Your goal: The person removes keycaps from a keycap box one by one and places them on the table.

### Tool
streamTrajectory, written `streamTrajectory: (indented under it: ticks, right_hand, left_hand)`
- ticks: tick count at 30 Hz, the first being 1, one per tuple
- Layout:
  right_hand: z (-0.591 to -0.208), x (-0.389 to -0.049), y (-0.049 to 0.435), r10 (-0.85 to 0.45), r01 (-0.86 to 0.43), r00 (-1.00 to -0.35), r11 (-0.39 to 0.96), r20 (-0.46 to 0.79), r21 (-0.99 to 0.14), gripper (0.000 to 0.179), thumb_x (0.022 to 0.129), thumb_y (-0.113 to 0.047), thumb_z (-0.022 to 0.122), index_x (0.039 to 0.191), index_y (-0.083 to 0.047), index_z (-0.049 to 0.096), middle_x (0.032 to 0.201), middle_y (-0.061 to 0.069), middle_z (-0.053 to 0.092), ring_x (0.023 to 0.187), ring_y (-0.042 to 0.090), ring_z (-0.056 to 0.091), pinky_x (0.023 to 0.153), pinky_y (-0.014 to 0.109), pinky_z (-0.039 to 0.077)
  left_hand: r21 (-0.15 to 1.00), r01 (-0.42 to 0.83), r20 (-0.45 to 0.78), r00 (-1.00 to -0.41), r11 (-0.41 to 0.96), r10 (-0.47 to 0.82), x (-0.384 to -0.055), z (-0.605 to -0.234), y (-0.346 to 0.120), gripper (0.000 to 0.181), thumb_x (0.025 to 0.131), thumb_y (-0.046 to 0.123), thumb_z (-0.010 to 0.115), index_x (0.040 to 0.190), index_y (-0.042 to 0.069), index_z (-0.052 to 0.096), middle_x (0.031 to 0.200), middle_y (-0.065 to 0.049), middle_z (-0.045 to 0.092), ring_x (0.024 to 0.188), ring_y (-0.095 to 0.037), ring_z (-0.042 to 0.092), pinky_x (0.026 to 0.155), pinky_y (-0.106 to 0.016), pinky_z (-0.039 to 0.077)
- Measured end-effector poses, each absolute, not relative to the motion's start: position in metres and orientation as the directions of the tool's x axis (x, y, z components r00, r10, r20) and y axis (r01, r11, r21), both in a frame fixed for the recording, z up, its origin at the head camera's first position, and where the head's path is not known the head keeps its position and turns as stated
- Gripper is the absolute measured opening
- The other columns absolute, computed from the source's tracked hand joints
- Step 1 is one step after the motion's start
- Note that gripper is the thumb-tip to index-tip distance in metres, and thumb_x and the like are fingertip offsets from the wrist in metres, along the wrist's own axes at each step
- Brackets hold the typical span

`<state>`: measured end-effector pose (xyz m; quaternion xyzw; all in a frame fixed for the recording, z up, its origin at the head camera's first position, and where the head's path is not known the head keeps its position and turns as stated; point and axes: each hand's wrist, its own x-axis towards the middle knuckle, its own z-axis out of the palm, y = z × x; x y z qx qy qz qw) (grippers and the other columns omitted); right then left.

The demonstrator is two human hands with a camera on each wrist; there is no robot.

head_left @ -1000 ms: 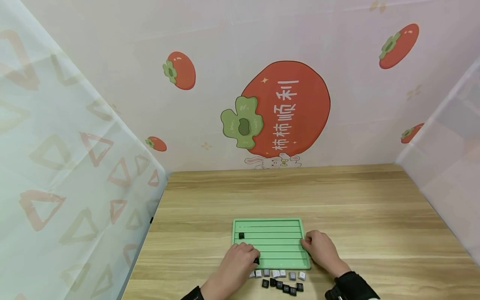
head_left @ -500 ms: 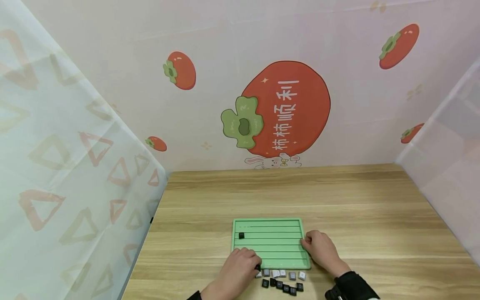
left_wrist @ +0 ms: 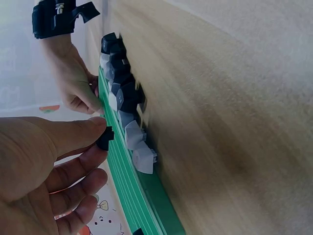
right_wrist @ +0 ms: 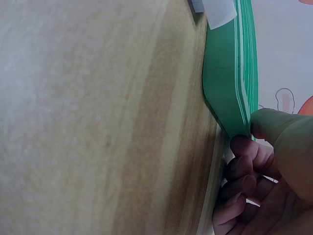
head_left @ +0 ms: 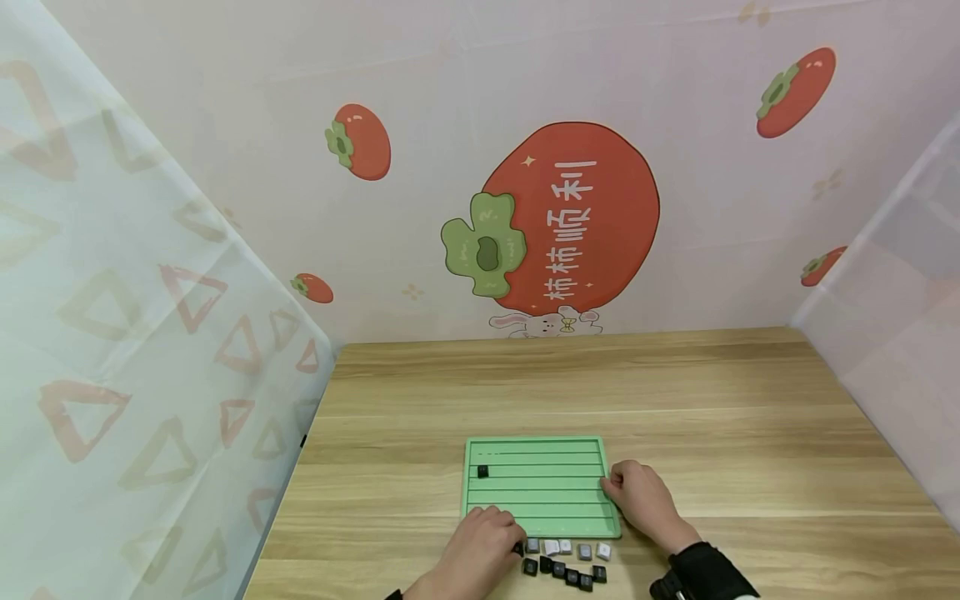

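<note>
A green ridged tray point(head_left: 558, 496) lies on the table, with one black keycap point(head_left: 483, 472) in a row at its left side. Between thumb and forefinger my left hand point(head_left: 482, 550) pinches another black keycap point(left_wrist: 104, 139), held near the tray's front left corner; its remaining fingers are loosely bent. My right hand point(head_left: 647, 500) grips the tray's right edge, thumb on top and forefinger against the side, as the right wrist view shows. In front of the tray sit several white and grey keycaps point(head_left: 551, 547). Closer to me is an uneven line of black keycaps point(head_left: 558, 570).
The wooden table point(head_left: 420, 392) extends behind the tray and to both sides. A printed back wall point(head_left: 225, 50) meets its far edge, and patterned side sheets point(head_left: 150, 350) hang at left and right.
With the black keycap pinched in it, my left hand has moved from over the tray's front left toward me, down to the row of white and grey keycaps. The right hand stays put.
</note>
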<state>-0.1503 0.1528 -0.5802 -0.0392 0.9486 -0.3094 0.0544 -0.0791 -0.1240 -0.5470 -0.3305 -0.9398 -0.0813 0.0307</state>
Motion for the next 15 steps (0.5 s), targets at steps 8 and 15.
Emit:
streamTrajectory:
  ticks: [8, 15]
  right_hand:
    - [-0.5799, -0.1502, 0.1527, -0.109, -0.042, -0.991, 0.806, -0.079, -0.59, 0.047, 0.092, -0.014, 0.069, 0.057, -0.016, 0.037, 0.055, -0.006, 0.026, 0.052, 0.008, 0.028, 0.055, 0.021, 0.025]
    - [-0.5809, -0.1507, 0.153, -0.11, -0.044, -0.991, 0.806, -0.077, -0.59, 0.047, 0.092, -0.014, 0.068, 0.057, -0.017, 0.037, 0.055, -0.006, 0.025, 0.051, 0.008, 0.027, 0.055, 0.02, 0.024]
  left_hand:
    - [0.143, 0.614, 0.045, -0.788, 0.776, 0.614, -0.0793, -0.5511, -0.1238, 0.012, 0.082, 0.026, 0.082, 0.093, 0.027, 0.076, 0.089, 0.016, 0.069, 0.082, -0.001, 0.057, 0.071, -0.02, 0.041]
    - [0.141, 0.626, 0.039, -0.778, 0.767, 0.627, -0.0788, -0.5536, -0.1249, 0.013, 0.082, 0.028, 0.083, 0.093, 0.027, 0.076, 0.089, 0.017, 0.068, 0.082, -0.001, 0.057, 0.071, -0.019, 0.041]
